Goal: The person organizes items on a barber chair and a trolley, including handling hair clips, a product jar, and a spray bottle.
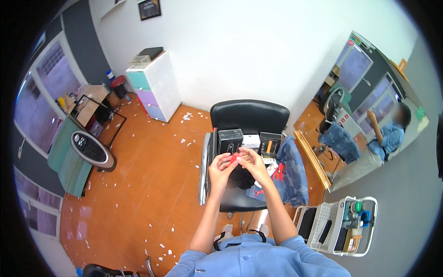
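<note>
Both my hands are raised above the seat of a black padded chair [250, 114], fingertips together. My left hand [220, 169] pinches a small red object [234, 158], possibly a clip. My right hand [254, 165] grips the same piece from the other side; a thin pale strip shows by its fingers, too small to identify. Beyond the hands, a black box [231, 138], a white box [251, 140] and a dark printed box [270, 143] stand on the seat. A dark, soft-looking bundle [245, 179] lies below my hands. Red clips [279, 172] rest on a blue patterned cloth [292, 173] at the right.
A white trolley [325, 225] with bottles and jars stands right of my legs. Against the right wall leans a large mirror [346, 104] reflecting a person. White scraps litter the orange floor [148, 180]. Leftward are an air cooler [90, 149] and a drawer cabinet [155, 86].
</note>
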